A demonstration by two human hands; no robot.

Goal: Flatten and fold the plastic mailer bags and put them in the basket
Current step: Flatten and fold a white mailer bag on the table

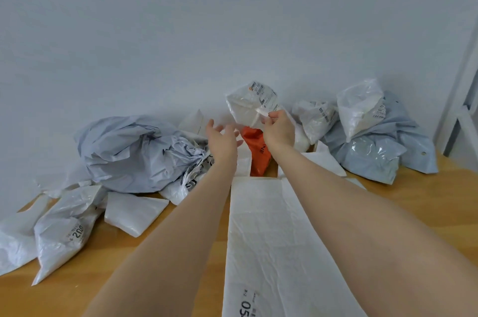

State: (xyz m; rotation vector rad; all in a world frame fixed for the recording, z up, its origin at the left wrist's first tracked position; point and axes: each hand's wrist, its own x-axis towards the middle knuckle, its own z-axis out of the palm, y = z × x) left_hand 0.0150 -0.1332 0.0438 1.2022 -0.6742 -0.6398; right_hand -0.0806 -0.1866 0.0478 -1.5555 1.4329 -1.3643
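Your R hand pinches a small white bag by its edge, raised over the pile; label print too small to read. Your L hand has fingers spread, holding nothing. Flat bag btw. your forearms reads "05"; orange bag "INE"; far-left bag "200".

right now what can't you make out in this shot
Basket: nowhere in the head view, so its place is unknown.
Orange bag: partly behind the right hand and wrist; its print is cut short.
Flat white mailer: the frame's bottom edge cuts off its near end and label.
Held mailer: label text too small to read.
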